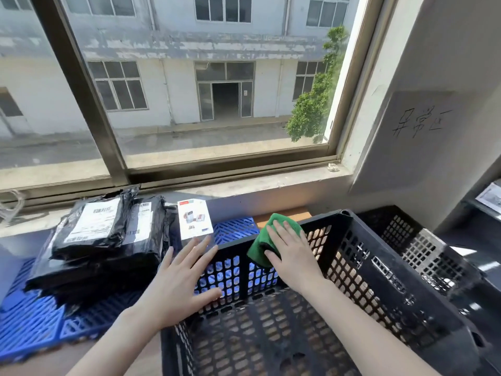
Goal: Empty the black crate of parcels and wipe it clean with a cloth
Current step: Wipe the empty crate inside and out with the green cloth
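Black crate [366, 283] sits on the bench under the window, turned so one corner points at the sill; can't really tell which side is the long one. Right hand [292, 256] presses a green cloth [284, 221] flat-fingered over the far rim. Left hand [179, 283] lies spread on the left wall. Parcels [103, 245] are stacked just left on a blue mat [32, 321], and a second crate [423, 248] crowds the right side.

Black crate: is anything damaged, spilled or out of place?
Nothing on the black crate looks damaged or spilled; the right hand presses the green cloth on its rim. A crumpled scrap lies on the window sill.
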Demonstrator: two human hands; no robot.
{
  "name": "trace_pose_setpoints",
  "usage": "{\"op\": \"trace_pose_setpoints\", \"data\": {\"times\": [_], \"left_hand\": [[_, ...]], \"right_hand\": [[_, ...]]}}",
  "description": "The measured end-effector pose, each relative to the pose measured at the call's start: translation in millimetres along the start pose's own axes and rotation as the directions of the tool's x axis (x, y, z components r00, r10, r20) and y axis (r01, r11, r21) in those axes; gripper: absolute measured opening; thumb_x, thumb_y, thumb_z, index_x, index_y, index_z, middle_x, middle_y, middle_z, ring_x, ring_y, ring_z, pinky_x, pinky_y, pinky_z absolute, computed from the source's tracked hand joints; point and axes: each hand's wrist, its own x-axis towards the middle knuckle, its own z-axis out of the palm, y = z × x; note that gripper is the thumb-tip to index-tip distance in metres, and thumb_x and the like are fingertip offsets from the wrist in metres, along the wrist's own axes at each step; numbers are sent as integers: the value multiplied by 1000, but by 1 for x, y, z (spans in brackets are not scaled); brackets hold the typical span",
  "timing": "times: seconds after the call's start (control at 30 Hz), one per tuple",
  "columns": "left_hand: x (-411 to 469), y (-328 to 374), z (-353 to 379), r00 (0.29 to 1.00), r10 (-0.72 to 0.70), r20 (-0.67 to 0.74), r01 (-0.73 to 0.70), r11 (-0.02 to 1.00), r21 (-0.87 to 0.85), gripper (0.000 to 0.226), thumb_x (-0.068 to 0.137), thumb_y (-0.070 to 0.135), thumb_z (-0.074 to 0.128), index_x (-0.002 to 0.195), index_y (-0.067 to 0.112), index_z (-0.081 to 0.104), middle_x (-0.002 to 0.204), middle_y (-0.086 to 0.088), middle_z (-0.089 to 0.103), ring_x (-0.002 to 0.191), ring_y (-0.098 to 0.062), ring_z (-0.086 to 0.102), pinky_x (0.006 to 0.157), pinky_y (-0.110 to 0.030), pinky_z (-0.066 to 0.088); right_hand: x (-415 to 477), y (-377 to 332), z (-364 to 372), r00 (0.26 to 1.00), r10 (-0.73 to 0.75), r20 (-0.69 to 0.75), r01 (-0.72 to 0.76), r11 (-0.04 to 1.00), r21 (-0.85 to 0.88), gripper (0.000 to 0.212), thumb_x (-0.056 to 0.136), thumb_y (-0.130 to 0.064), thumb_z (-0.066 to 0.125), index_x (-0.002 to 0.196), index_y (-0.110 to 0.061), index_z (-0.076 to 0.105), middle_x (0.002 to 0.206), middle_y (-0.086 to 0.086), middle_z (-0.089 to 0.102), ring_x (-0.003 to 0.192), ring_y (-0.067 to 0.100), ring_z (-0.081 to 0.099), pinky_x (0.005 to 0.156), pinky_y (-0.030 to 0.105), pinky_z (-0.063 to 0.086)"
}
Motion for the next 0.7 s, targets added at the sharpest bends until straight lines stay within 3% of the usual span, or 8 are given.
{"op": "trace_pose_setpoints", "data": {"times": [0.17, 0.33, 0.57, 0.7], "left_hand": [[-39, -17, -5, 991, -136, 0, 136, 991, -9, 87, 77, 80, 10, 153, 39, -4, 159, 20, -16, 143, -2, -22, 117, -37, -10], [-72, -21, -7, 979, -205, -5, 205, 979, -11, 107, 64, 88, -14, 155, 33, 3, 158, 20, -13, 144, -3, -19, 117, -37, -11], [-102, -18, -15, 969, -246, -1, 246, 968, -42, 98, 71, 82, 1, 155, 32, 9, 161, 19, -3, 143, 0, -18, 116, -34, -13], [-109, -22, -16, 969, -244, -36, 242, 969, -48, 108, 65, 87, -11, 155, 31, 9, 160, 19, -2, 146, -2, -15, 117, -35, -11]], "right_hand": [[-2, -42, 5, 999, -41, 29, 41, 999, 1, 60, 102, -46, 29, 154, -27, 5, 161, -8, 0, 148, 13, -8, 115, 36, -12], [-3, -72, 6, 993, -91, 72, 93, 996, -17, 60, 102, -47, 28, 154, -27, 6, 162, -8, 1, 148, 14, -5, 117, 38, -8], [-2, -128, 14, 972, -197, 128, 198, 980, 9, 60, 102, -46, 28, 154, -27, 7, 162, -8, 1, 148, 14, -4, 118, 40, -7], [1, -167, 20, 948, -281, 151, 278, 960, 38, 58, 102, -44, 29, 154, -27, 10, 162, -8, 2, 148, 15, -3, 117, 40, -9]]}}
